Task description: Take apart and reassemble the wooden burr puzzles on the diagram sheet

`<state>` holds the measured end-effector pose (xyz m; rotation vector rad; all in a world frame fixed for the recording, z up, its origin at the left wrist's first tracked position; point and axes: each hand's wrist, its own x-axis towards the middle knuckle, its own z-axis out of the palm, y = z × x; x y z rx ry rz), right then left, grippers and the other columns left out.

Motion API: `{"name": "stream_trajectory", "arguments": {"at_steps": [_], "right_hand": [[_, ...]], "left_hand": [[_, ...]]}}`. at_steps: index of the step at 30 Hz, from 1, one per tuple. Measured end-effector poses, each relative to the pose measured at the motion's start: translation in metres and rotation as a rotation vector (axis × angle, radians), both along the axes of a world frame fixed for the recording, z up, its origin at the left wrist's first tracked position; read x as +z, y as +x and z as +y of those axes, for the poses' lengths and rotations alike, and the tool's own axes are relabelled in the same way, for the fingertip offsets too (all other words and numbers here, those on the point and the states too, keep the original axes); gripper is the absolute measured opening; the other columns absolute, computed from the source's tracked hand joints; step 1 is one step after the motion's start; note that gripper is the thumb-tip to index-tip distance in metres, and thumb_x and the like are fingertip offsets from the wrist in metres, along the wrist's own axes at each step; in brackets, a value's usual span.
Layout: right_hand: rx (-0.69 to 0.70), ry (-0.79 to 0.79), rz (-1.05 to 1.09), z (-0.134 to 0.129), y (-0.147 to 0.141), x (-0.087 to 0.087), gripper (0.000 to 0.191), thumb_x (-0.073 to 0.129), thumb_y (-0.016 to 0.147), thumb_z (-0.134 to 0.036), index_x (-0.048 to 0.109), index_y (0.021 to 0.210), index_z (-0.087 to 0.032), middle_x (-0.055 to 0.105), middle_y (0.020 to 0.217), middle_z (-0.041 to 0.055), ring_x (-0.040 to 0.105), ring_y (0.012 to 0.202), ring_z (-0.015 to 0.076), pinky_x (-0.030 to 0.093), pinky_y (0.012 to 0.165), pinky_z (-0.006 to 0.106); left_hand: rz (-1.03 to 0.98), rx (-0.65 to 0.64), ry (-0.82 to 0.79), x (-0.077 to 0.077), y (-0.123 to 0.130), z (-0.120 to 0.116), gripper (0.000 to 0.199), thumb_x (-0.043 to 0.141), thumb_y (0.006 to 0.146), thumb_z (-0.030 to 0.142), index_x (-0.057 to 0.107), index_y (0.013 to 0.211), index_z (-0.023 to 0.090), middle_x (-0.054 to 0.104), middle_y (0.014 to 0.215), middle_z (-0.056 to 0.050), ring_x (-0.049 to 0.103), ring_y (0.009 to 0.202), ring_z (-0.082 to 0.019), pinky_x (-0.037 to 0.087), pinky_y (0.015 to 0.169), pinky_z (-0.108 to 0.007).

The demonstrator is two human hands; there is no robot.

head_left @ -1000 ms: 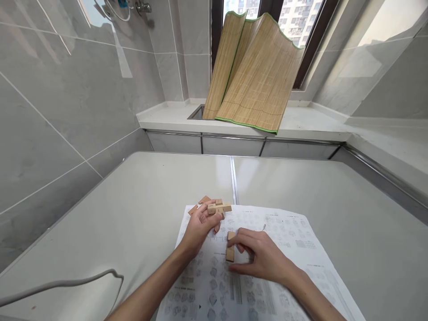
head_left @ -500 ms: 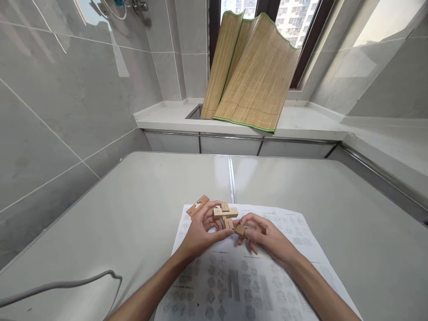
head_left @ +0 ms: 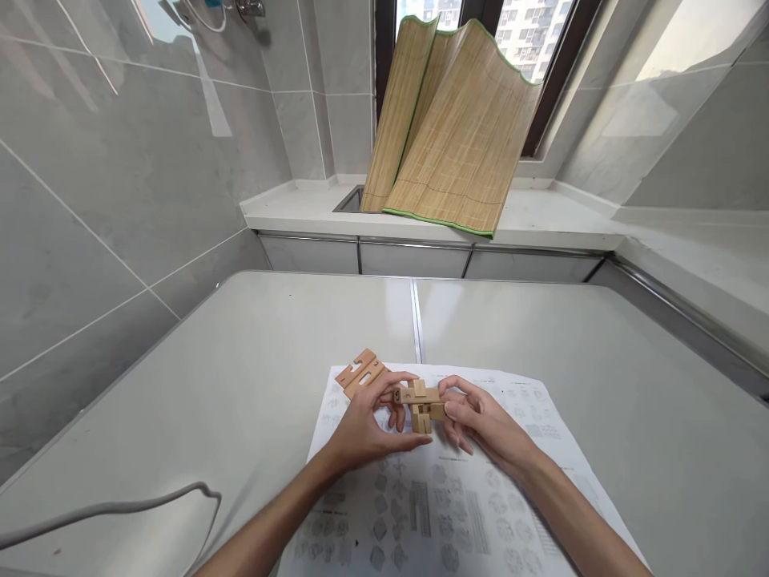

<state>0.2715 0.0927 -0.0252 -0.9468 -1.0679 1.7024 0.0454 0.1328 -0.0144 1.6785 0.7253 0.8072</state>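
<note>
Between my two hands is a wooden interlocking puzzle (head_left: 421, 395), made of several notched light-wood bars crossing one another. My left hand (head_left: 373, 417) grips it from the left, thumb at the bottom and forefinger at the top. At its right side, my right hand (head_left: 474, 413) pinches a wooden puzzle piece (head_left: 438, 411) that meets the assembly; how deep it sits I cannot tell. Just beyond my left hand, reddish notched wooden pieces (head_left: 360, 371) marked with numbers lie on the printed sheet (head_left: 396, 497), which shows rows of small diagrams.
The sheet lies on a white table (head_left: 180, 385) with a seam down its middle. A grey cable (head_left: 120, 509) runs along the left front. Behind the table, a folded bamboo mat (head_left: 462, 136) leans on the white ledge (head_left: 300, 210) by the window.
The puzzle has turned and moved slightly right and nearer to me. The piece in my right hand, lower and tilted before, now meets the assembly's right side. More of the reddish pieces shows.
</note>
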Motion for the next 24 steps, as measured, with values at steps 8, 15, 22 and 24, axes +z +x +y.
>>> {"name": "stream_trajectory", "arguments": {"at_steps": [8, 15, 22, 24], "right_hand": [[-0.013, -0.018, -0.025, -0.0008, -0.0006, -0.0023, 0.041, 0.079, 0.089, -0.051, 0.052, 0.102, -0.023, 0.065, 0.055, -0.0054, 0.049, 0.043, 0.0094, 0.034, 0.046, 0.021], [-0.008, -0.033, -0.067, -0.0014, 0.0006, -0.0008, 0.045, 0.078, 0.088, -0.055, 0.051, 0.104, -0.023, 0.065, 0.055, -0.0052, 0.050, 0.040, 0.0096, 0.035, 0.044, 0.020], [0.026, -0.024, -0.100, -0.0018, -0.0026, -0.0016, 0.051, 0.082, 0.083, -0.055, 0.051, 0.107, -0.024, 0.066, 0.059, -0.0059, 0.052, 0.040, 0.0102, 0.036, 0.044, 0.021], [0.024, -0.002, -0.124, -0.0022, -0.0029, -0.0020, 0.052, 0.078, 0.085, -0.061, 0.052, 0.111, -0.023, 0.068, 0.059, -0.0047, 0.053, 0.040, 0.0110, 0.038, 0.045, 0.023]], "left_hand": [[0.089, 0.040, 0.140, -0.0010, 0.0021, -0.0005, 0.073, 0.097, 0.065, 0.037, 0.064, 0.129, 0.024, 0.066, 0.096, -0.001, 0.056, 0.067, -0.011, 0.048, 0.062, -0.025], [0.113, 0.031, 0.184, 0.0008, 0.0015, 0.0011, 0.071, 0.097, 0.067, 0.038, 0.065, 0.128, 0.026, 0.066, 0.110, -0.004, 0.056, 0.068, -0.011, 0.047, 0.057, -0.024], [0.158, -0.004, 0.217, -0.0022, 0.0038, -0.0010, 0.066, 0.095, 0.069, 0.043, 0.067, 0.125, 0.025, 0.067, 0.097, -0.002, 0.057, 0.066, -0.012, 0.047, 0.057, -0.024], [0.146, -0.001, 0.192, -0.0019, 0.0041, -0.0014, 0.065, 0.094, 0.070, 0.043, 0.066, 0.126, 0.025, 0.067, 0.097, -0.002, 0.059, 0.066, -0.012, 0.048, 0.057, -0.024]]}}
